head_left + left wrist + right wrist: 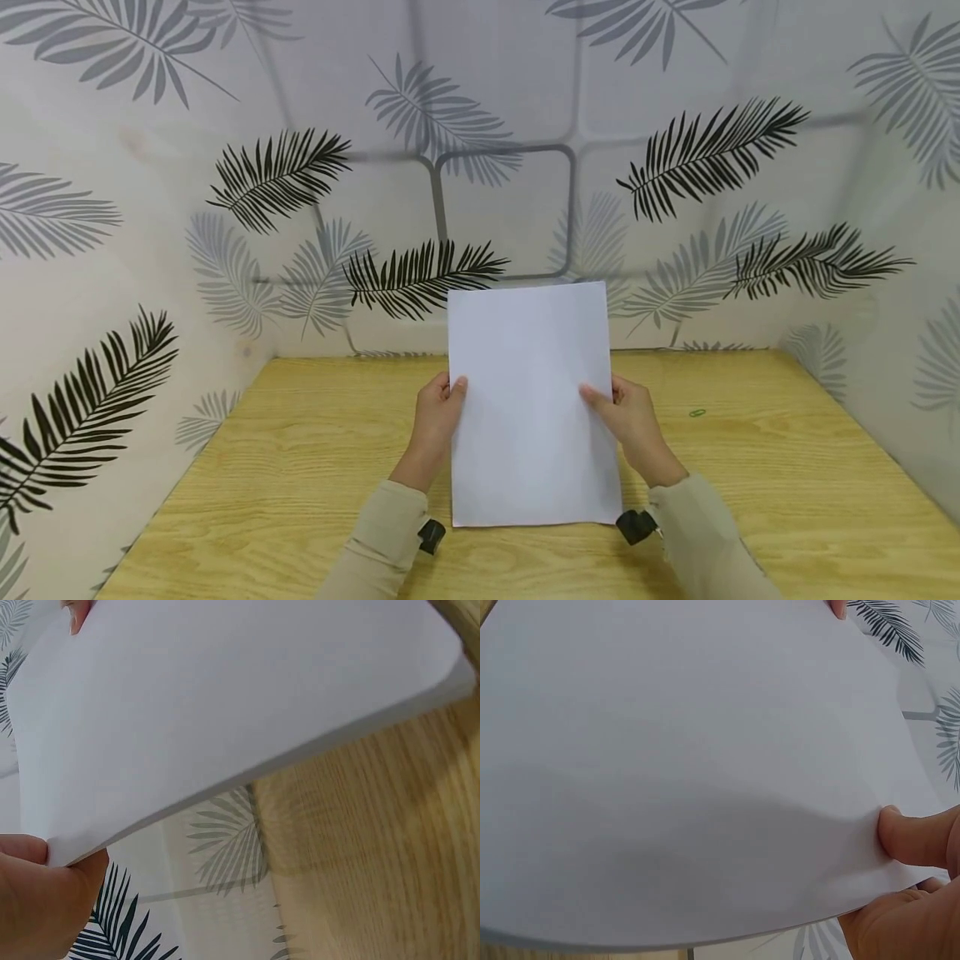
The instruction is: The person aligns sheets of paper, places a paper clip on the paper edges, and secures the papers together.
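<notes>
A stack of blank white paper (pixel 531 408) is held upright in front of the person, long side vertical, over the wooden table. The left hand (pixel 437 421) pinches its left edge, thumb on the front face and fingers behind. At the opposite edge the right hand (pixel 636 425) grips the same way, its thumb reaching further in. The left wrist view shows the layered side of the stack (pixel 300 746) as a thin band. Near the right thumb (pixel 915 838), the front sheet bends slightly with a soft shadow. Fingers behind the stack are mostly hidden.
A small green paper clip (pixel 697 412) lies on the wooden table (pixel 315 467), to the right of the right hand. Behind and at the sides hangs a pale leaf-patterned cloth (pixel 510 217). Black wrist cameras (pixel 636 527) sit by both cuffs.
</notes>
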Tool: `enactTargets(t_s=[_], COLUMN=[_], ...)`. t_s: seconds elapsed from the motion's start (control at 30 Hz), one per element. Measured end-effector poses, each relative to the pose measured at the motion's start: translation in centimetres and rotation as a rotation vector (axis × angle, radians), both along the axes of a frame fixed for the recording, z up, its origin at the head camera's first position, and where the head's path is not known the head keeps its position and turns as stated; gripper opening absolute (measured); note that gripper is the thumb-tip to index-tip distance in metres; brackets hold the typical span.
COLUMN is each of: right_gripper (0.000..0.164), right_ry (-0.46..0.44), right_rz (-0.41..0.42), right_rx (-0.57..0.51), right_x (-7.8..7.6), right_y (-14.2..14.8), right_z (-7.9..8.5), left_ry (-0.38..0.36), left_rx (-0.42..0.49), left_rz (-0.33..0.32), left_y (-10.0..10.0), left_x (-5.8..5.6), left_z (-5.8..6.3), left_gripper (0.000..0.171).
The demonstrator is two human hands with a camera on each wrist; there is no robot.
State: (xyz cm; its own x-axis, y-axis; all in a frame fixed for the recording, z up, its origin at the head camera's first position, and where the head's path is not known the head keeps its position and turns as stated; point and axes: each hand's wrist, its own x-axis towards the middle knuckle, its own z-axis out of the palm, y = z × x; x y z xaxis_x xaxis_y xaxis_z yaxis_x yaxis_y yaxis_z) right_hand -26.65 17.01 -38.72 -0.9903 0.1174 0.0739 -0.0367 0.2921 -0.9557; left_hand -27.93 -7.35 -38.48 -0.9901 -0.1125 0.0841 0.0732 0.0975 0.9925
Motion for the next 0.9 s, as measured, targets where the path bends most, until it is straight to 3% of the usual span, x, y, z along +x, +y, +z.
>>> enactTargets(t_s=[0.23,0.6,0.9], right_gripper=[0.044,0.043,0.042], right_ry=[0.008,-0.010,-0.021], right_rz=[-0.017,0.001,0.019], right_rx=[0.037,0.061,0.067], right_x=[0.2,0.4,0.5], right_y=[-0.2,-0.3,-0.4], right_z=[-0.3,-0.2,-0.2], left_ry=[-0.026,0.093,0.096], left_rx=[0.010,-0.012,0.029], left_rz=[0.009,0.021,0.014], left_y=[-0.1,-0.6,-1.0], left_x=[-0.4,-0.9,-0.9], left_z=[0.4,2.1,3.1], left_gripper=[0.035,0.023,0.028])
